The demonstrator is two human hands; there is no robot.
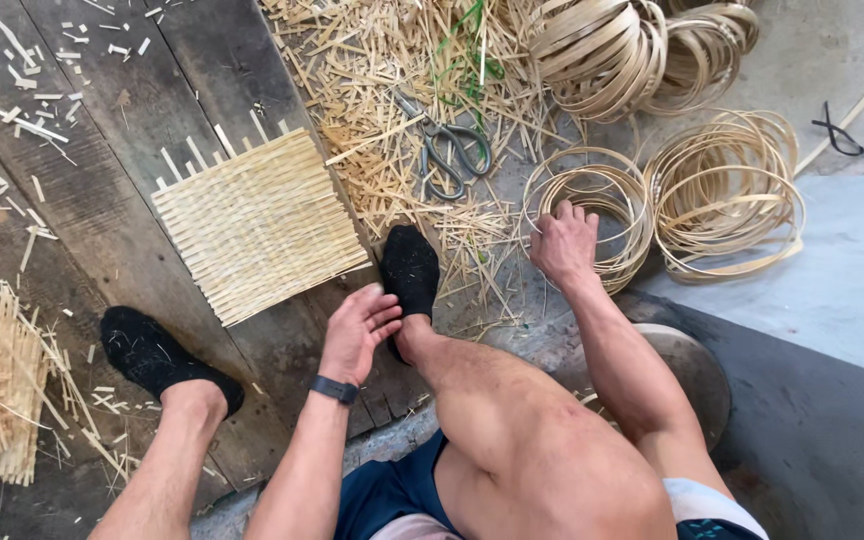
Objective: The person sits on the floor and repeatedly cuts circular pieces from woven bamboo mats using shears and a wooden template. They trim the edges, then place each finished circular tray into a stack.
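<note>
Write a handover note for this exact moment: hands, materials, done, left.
Left hand: open, empty, hovering by the right foot's black sock.
Right hand: reaching onto a coil of bamboo hoops; grip not clear.
Woven bamboo mat: flat on the wooden floor, strip ends protruding.
Scissors: lying on the bamboo offcuts, untouched.
Done: mat square woven.
Left: no hoop attached yet.

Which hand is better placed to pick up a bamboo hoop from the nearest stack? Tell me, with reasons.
Right. The right hand already rests on the nearest hoop stack, fingers curled at its rim. The left hand hangs open near the black-socked foot, beside the woven mat, away from the hoops.
</note>
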